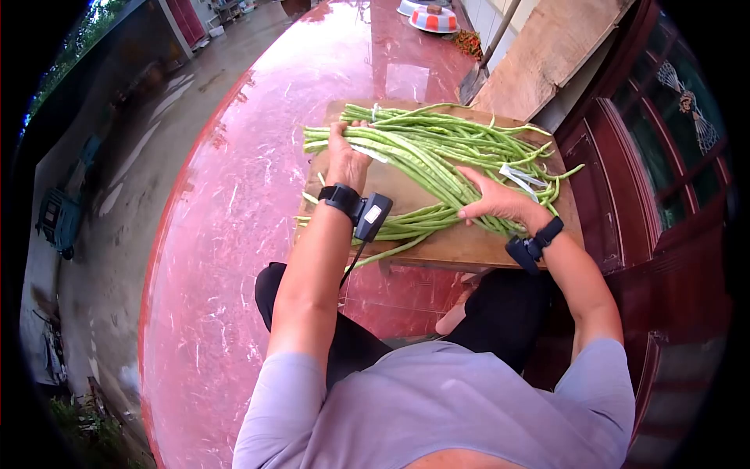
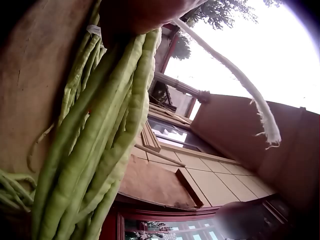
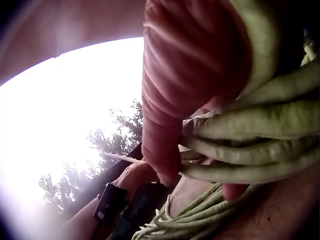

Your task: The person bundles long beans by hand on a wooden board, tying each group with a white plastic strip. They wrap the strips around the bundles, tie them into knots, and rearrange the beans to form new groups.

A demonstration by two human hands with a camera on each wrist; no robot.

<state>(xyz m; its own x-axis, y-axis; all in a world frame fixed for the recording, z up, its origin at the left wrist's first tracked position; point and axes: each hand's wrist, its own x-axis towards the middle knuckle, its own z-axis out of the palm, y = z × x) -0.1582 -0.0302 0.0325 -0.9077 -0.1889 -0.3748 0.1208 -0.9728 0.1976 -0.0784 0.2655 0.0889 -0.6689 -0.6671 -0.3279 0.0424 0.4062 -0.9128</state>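
My left hand [image 1: 349, 160] grips a bundle of long green yardlong beans [image 1: 422, 160] near its left end, over a low wooden table [image 1: 469, 252]. A frayed white strip [image 2: 235, 70] sticks out from under that hand in the left wrist view. Farther along the same bundle, my right hand [image 1: 504, 199] holds the beans with the thumb on one side and fingers around the other. The right wrist view shows the beans [image 3: 260, 120] inside this grasp. Behind lies a second bean bundle [image 1: 430, 119] with a white tie [image 1: 375, 112]; more loose beans [image 1: 406, 225] lie in front.
Another white strip [image 1: 522, 176] lies at the table's right side. A plywood board [image 1: 539, 62] leans against the wall beyond, and a dark red door [image 1: 625, 180] stands close on the right. Red glossy floor [image 1: 226, 258] spreads to the left.
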